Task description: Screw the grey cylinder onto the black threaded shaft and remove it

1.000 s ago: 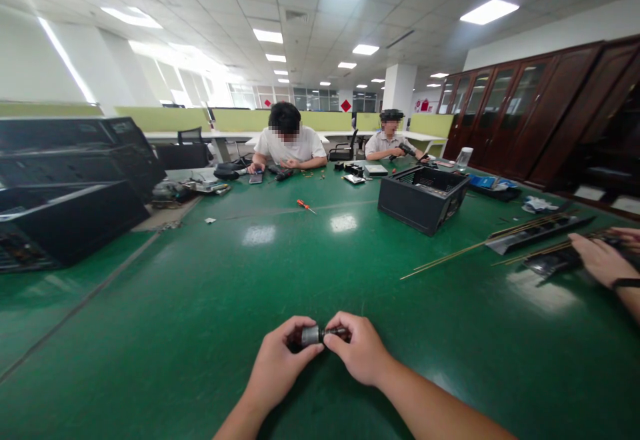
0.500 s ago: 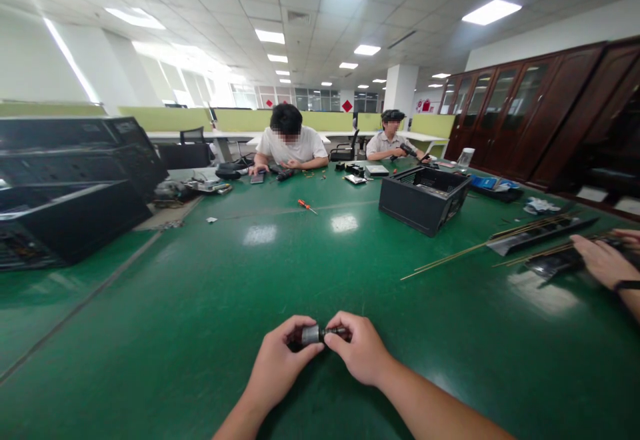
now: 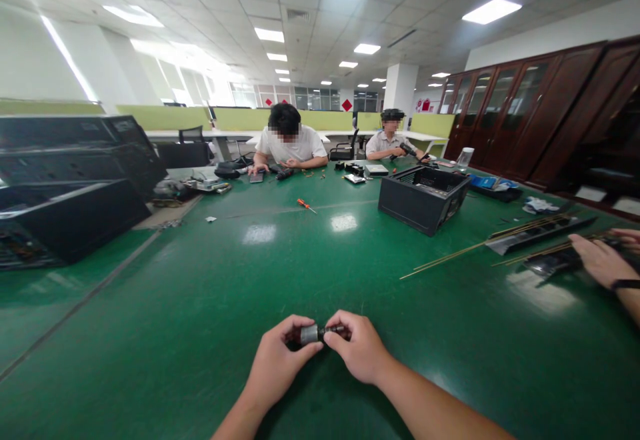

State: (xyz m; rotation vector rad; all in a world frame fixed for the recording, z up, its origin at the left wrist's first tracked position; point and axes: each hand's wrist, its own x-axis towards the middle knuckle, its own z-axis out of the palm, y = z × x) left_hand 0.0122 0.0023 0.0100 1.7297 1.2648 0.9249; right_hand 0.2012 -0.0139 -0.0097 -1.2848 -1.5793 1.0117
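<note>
One silver cylinder (image 3: 309, 334) sits clamped in the fingers of the left hand (image 3: 281, 357), a dark shaft (image 3: 333, 329) in the right hand's (image 3: 359, 348), aligned over the desk (image 3: 320, 267); whether fully joined, I cannot tell.

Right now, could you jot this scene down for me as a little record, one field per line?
Left hand: holds a silvery cylinder
Right hand: pinches a dark, slim part in line with the cylinder; whether they are joined is unclear
Mid-table: orange-handled screwdriver on the green table
Farther right: open black case
Right edge: a co-worker's hand
Across the table: a person in a white top, another wearing headgear
</note>
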